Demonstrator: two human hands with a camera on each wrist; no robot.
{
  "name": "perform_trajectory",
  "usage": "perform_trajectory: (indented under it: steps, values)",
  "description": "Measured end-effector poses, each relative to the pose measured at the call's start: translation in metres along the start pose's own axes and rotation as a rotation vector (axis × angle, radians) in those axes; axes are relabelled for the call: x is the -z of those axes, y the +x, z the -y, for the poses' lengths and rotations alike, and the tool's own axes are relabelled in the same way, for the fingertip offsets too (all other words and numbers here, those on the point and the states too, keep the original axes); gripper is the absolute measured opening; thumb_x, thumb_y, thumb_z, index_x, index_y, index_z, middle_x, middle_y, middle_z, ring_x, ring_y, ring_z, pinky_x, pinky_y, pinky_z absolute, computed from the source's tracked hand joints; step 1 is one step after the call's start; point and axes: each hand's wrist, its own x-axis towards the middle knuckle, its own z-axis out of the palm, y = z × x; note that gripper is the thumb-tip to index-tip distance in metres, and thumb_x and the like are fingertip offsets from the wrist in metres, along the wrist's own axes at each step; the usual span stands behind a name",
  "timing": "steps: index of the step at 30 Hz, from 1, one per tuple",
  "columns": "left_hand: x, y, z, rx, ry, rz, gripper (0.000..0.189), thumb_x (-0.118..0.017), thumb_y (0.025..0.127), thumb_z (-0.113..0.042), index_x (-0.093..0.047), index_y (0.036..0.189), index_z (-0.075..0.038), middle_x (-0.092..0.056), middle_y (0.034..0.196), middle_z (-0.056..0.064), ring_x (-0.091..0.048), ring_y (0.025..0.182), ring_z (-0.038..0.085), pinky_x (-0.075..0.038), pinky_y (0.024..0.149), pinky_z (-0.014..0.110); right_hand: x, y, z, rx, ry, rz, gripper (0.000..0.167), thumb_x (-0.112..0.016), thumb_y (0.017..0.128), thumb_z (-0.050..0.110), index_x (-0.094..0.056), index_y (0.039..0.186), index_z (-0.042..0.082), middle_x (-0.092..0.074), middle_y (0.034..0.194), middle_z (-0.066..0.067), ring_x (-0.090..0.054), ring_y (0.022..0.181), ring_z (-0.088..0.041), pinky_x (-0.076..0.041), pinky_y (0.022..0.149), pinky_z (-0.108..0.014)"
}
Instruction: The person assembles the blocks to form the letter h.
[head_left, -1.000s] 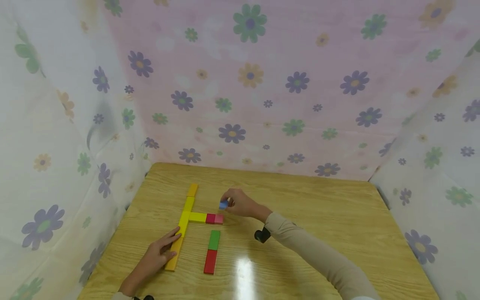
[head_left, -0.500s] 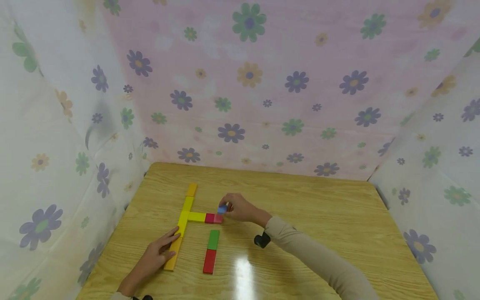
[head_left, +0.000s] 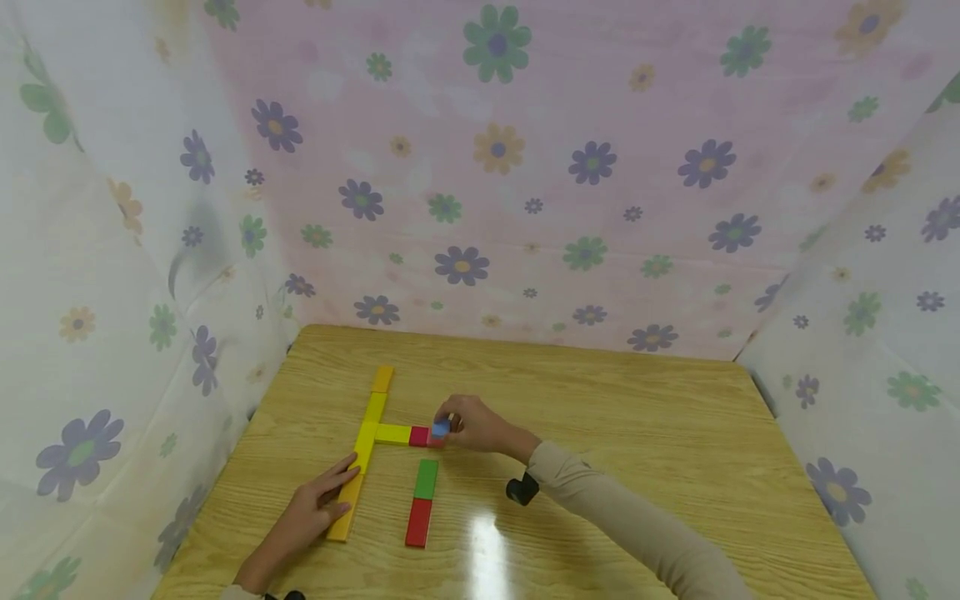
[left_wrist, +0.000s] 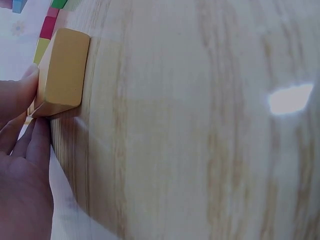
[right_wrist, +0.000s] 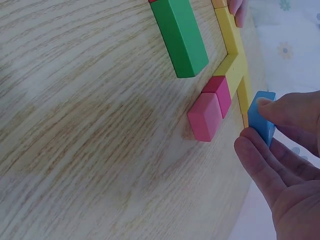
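Note:
My right hand (head_left: 480,425) pinches a small blue block (right_wrist: 261,117) between thumb and fingers, just above the pink block (right_wrist: 205,117). In the right wrist view a gap shows between the blue and pink blocks. That pink block ends a short arm, beside a crimson block (head_left: 419,437) and a yellow block (head_left: 393,434). The arm branches off a long row of yellow (head_left: 375,407) and orange blocks. My left hand (head_left: 303,510) holds the near orange block (left_wrist: 67,70), thumb and fingers about its edge, with fingertips reaching the neighbouring yellow one.
A green block (head_left: 426,479) and a red block (head_left: 418,523) lie end to end, right of the long row. Another orange block (head_left: 382,379) forms the row's far end. Flowered cloth (head_left: 525,208) surrounds the back and sides of the wooden table (head_left: 637,433).
My right hand has moved down and slightly left, bringing the blue block from beyond the pink block to over it. The left hand keeps its place on the row.

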Motion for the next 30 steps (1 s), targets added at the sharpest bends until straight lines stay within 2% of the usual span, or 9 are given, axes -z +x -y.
perform_trajectory:
  steps: [6, 13, 18, 23, 30]
  values:
    - [0.0, 0.0, -0.001, -0.008, 0.009, -0.003, 0.05, -0.064, 0.087, 0.001, -0.05, 0.135, 0.003, -0.033, 0.149, 0.015, -0.027, 0.134, 0.034, -0.034, 0.095, 0.01, -0.004, -0.002, 0.0, 0.002, 0.03, 0.004, 0.018, -0.068, 0.086, 0.003, -0.068, 0.104, 0.003, -0.058, 0.096, -0.007, -0.06, 0.079, -0.013, -0.05, 0.069, -0.016]
    - [0.0, 0.0, -0.001, 0.012, 0.012, -0.005, 0.05, -0.064, 0.086, 0.003, -0.051, 0.135, 0.002, -0.033, 0.149, 0.014, -0.026, 0.134, 0.033, -0.034, 0.095, 0.01, -0.013, -0.002, -0.002, 0.021, 0.026, 0.0, 0.019, -0.069, 0.085, 0.003, -0.067, 0.105, 0.002, -0.059, 0.101, -0.008, -0.061, 0.078, -0.009, -0.05, 0.069, -0.015]
    - [0.0, 0.0, -0.002, 0.015, 0.007, -0.006, 0.051, -0.064, 0.085, 0.004, -0.051, 0.134, 0.003, -0.033, 0.149, 0.015, -0.026, 0.134, 0.033, -0.034, 0.094, 0.009, -0.019, -0.003, -0.002, 0.023, 0.029, 0.004, 0.02, -0.07, 0.084, 0.001, -0.067, 0.104, 0.002, -0.058, 0.099, -0.007, -0.059, 0.076, -0.006, -0.049, 0.068, -0.014]
    - [0.0, 0.0, -0.002, 0.019, 0.001, -0.007, 0.051, -0.064, 0.086, 0.004, -0.05, 0.135, 0.002, -0.032, 0.15, 0.014, -0.026, 0.134, 0.033, -0.033, 0.095, 0.009, -0.029, -0.002, -0.008, 0.052, 0.024, -0.005, 0.017, -0.071, 0.083, 0.003, -0.068, 0.1, 0.004, -0.058, 0.094, -0.004, -0.059, 0.076, -0.008, -0.049, 0.067, -0.014]
    - [0.0, 0.0, -0.003, 0.027, 0.024, -0.006, 0.05, -0.063, 0.087, 0.003, -0.051, 0.135, 0.001, -0.033, 0.15, 0.012, -0.027, 0.135, 0.033, -0.032, 0.095, 0.009, -0.038, -0.002, -0.01, 0.029, 0.01, -0.01, 0.018, -0.072, 0.084, 0.005, -0.068, 0.101, 0.003, -0.059, 0.095, -0.004, -0.059, 0.078, -0.011, -0.048, 0.067, -0.013]
